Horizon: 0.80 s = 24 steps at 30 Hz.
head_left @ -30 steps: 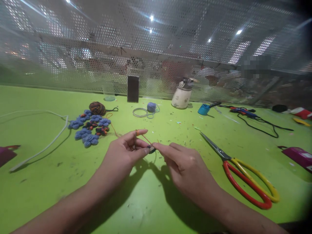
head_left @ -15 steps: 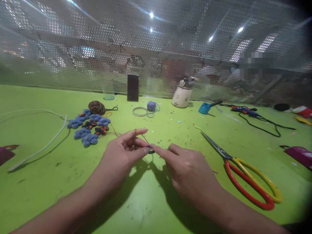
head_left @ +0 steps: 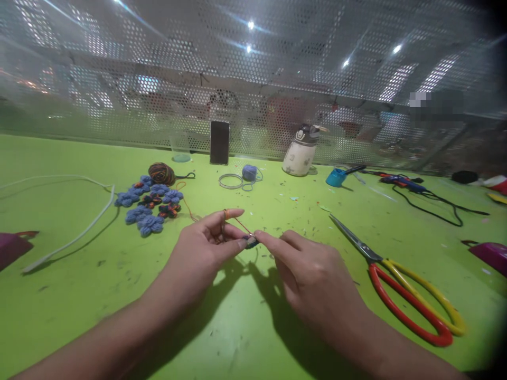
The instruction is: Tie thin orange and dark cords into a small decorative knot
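Between thumb and fingertips, my left hand (head_left: 206, 240) pinches a small dark crochet piece (head_left: 250, 243). Orange-dark yarn loops over its raised index finger and runs down to the piece. My right hand (head_left: 309, 264) is closed, its index fingertip at the piece's right edge; a bit of shiny metal shows there, seemingly the tip of a crochet hook, the rest hidden by the fingers. The yarn trails back toward a multicoloured yarn ball (head_left: 161, 173). Several crocheted flowers (head_left: 150, 224), blue and dark orange, lie left of my hands.
Large scissors (head_left: 370, 254) with red and yellow handles lie at the right. Farther back stand a phone (head_left: 219, 142), a white jug (head_left: 299, 157) and a blue pot (head_left: 336, 178). A blue yarn ball (head_left: 249, 172) sits by a ring (head_left: 231, 181). A white cable (head_left: 95, 221) curves at left.
The whole scene sits slightly farther right as the camera turned a little. My right fingertip has shifted up along the piece's edge, and more of the dark piece shows.
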Available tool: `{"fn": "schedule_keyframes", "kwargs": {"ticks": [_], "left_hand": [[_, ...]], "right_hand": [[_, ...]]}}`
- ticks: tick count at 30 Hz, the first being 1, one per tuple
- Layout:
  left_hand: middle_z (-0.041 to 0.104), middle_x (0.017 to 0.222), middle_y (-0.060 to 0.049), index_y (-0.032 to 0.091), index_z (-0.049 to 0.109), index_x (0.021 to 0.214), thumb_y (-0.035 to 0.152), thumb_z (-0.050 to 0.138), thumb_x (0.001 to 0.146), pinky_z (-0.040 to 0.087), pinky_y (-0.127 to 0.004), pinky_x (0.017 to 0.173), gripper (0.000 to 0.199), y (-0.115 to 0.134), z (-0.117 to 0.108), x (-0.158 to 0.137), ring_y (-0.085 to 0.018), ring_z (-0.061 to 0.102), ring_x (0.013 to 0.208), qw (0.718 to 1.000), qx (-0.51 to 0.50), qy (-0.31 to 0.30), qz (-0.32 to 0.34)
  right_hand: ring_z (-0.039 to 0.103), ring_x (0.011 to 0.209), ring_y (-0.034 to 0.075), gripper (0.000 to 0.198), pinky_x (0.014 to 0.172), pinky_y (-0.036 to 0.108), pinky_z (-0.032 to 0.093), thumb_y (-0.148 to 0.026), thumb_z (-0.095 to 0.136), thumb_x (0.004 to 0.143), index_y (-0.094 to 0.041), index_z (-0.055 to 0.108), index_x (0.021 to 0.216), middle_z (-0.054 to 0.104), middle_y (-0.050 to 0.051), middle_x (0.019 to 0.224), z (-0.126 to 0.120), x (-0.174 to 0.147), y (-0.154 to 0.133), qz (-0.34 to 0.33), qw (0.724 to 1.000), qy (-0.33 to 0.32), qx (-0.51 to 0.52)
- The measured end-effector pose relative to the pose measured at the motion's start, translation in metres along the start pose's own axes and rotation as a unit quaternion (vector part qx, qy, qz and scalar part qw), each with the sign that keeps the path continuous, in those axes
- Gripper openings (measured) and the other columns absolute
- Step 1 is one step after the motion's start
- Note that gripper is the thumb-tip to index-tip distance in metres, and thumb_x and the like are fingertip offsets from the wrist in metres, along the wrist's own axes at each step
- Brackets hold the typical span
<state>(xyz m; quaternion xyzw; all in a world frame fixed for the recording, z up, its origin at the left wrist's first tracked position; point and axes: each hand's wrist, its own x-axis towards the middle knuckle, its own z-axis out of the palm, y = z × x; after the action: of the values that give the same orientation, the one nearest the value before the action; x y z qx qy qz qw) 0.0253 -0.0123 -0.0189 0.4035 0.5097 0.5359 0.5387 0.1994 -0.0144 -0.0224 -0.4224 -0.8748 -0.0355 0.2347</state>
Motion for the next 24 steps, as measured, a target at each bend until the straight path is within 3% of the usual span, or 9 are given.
{"fn": "schedule_keyframes", "kwargs": {"ticks": [8, 14, 24], "left_hand": [[0.067, 0.068, 0.004, 0.013, 0.061, 0.116, 0.012, 0.078, 0.067, 0.046, -0.022, 0.069, 0.052, -0.001, 0.0004, -0.0006, -0.01, 0.06, 0.068, 1.0, -0.008, -0.011, 0.011], [0.067, 0.07, 0.003, 0.013, 0.061, 0.117, 0.011, 0.077, 0.067, 0.046, -0.024, 0.069, 0.053, 0.0029, 0.0019, -0.0031, -0.011, 0.06, 0.069, 1.0, 0.005, -0.001, 0.019], [0.068, 0.071, 0.002, 0.015, 0.063, 0.114, 0.013, 0.077, 0.067, 0.047, -0.025, 0.069, 0.05, -0.0007, 0.0016, -0.0028, -0.013, 0.061, 0.069, 0.999, 0.022, -0.005, 0.04]], "right_hand": [[0.05, 0.058, 0.016, 0.045, 0.054, 0.028, 0.029, -0.006, 0.04, 0.086, -0.017, 0.064, 0.122, 0.059, 0.007, 0.073, -0.0001, -0.0003, 0.0001, -0.008, 0.999, 0.017, 0.043], [0.049, 0.055, 0.016, 0.048, 0.053, 0.028, 0.026, -0.004, 0.04, 0.083, -0.019, 0.064, 0.123, 0.058, 0.006, 0.071, 0.0001, -0.0001, -0.0013, -0.005, 0.999, -0.019, 0.027], [0.049, 0.054, 0.016, 0.049, 0.052, 0.028, 0.023, -0.005, 0.038, 0.083, -0.02, 0.063, 0.123, 0.058, 0.005, 0.07, 0.0005, -0.0004, -0.0029, 0.006, 1.0, -0.026, 0.011]]}}
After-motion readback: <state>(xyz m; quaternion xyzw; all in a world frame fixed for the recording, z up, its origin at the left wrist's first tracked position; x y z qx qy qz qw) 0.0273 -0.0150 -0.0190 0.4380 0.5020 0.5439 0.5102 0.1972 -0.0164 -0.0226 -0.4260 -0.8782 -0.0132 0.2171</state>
